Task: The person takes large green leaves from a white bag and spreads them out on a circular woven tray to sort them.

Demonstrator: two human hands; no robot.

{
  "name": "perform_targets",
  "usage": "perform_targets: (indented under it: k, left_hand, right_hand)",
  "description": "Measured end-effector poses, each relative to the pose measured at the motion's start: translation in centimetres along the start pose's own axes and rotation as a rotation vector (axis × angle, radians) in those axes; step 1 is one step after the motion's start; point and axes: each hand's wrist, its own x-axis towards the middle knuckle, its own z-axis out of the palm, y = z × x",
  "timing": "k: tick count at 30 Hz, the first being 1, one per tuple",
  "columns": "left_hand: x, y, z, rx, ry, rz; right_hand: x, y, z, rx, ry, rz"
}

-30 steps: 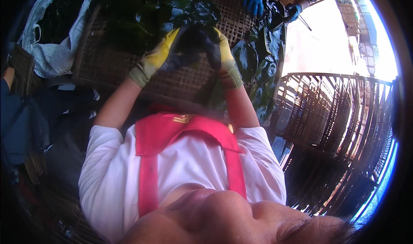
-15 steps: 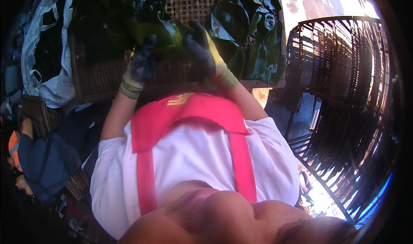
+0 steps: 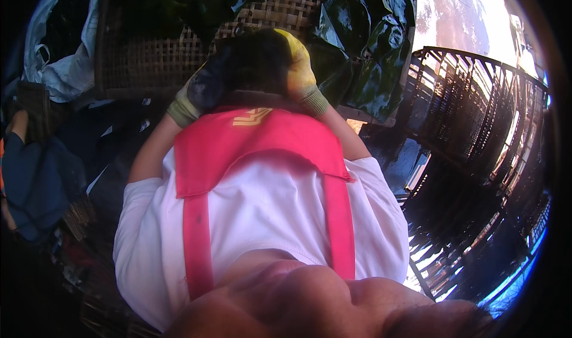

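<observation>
Green leaves beyond and right of gloved hands; grip too dark to tell.

Pale ground lies brightly lit beyond a dark slatted rack at the right.

On the woven surface, the left leaves lie toward the far side, and the right leaves lie along the right edge, with a gap between them. Left of this surface is a sack; right of it, a slatted rack.
</observation>
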Motion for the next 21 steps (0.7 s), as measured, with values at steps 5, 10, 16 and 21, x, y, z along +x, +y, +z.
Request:
perform_targets:
  k: [5, 10, 16, 21]
  left_hand:
    - [0.2, -0.6, -2.0, 0.166, -0.116, 0.018]
    - [-1.4, -0.9, -5.3, -0.095, -0.001, -0.037]
    - [-2.3, -2.2, -3.1, 0.423, 0.161, 0.034]
    - [-4.1, -1.9, -4.3, 1.301, 0.37, 0.038]
  right_hand:
    - [0.2, -0.1, 1.3, -0.227, -0.128, -0.201]
    - [0.6, 2.1, -0.3, 0.076, 0.014, 0.099]
    - [-0.1, 2.5, -1.2, -1.24, -0.416, 0.263]
    - [3.4, -1.0, -1.1, -1.3, -0.259, -0.087]
